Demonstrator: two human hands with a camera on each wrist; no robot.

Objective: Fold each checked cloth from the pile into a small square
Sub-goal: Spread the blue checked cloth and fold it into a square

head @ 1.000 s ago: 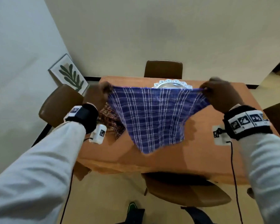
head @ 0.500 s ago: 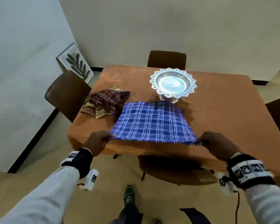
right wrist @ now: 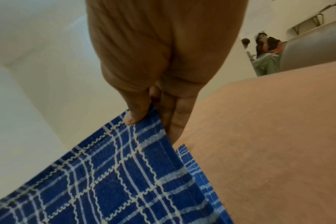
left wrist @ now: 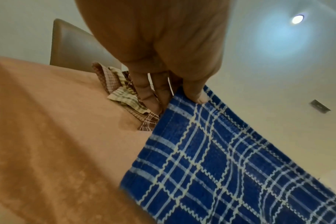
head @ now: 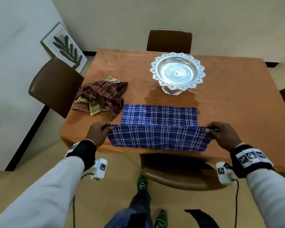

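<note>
A blue checked cloth (head: 158,127) lies on the orange table (head: 132,76) near its front edge, its near half lifted and curling over the far half. My left hand (head: 98,133) pinches the near left corner between thumb and fingers (left wrist: 194,94). My right hand (head: 220,134) pinches the near right corner (right wrist: 138,115) the same way. The blue cloth (left wrist: 230,166) hangs taut between both hands. A crumpled pile of checked cloths (head: 100,96), dark red on top with beige ones under it, sits to the left of the blue cloth.
A silver footed bowl (head: 177,71) with a scalloped rim stands behind the blue cloth. Brown chairs stand at the far side (head: 169,41), the left (head: 54,86) and tucked under the near edge (head: 179,171). A framed leaf picture (head: 64,48) leans on the left wall.
The blue cloth went from held up in the air to spread on the table. Both hands now lift its near edge up and forward over the far half.
</note>
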